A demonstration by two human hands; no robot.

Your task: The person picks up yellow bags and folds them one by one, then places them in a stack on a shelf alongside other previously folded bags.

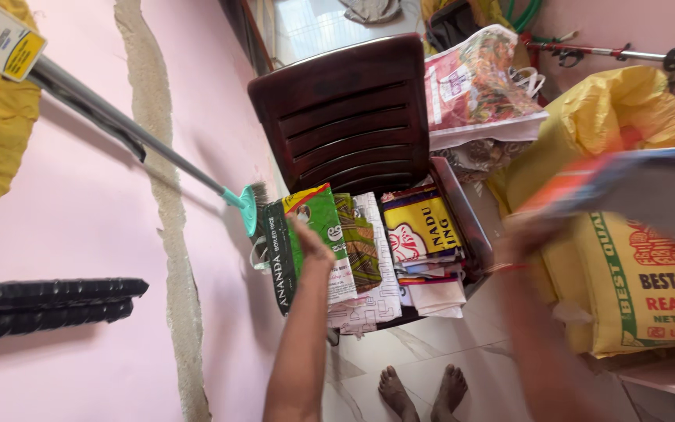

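Observation:
A dark brown plastic chair [349, 101] stands against a pink wall, its seat loaded with upright folded bags. My left hand [312, 242] rests on the green printed bag [318, 215] at the left end of that row. Beside it stand a patterned green bag [359, 238], a white bag [380, 258] and a yellow bag [423, 223]. My right hand [529, 230] is blurred by motion at the right, gripping a flat orange and blue bag [650, 187] raised over the chair's right side.
A broom with a teal head [245, 205] leans along the wall at left. Full yellow sacks [626, 266] and a printed plastic bag [478, 78] crowd the chair's right side. My bare feet [423, 391] stand on the pale tiled floor below.

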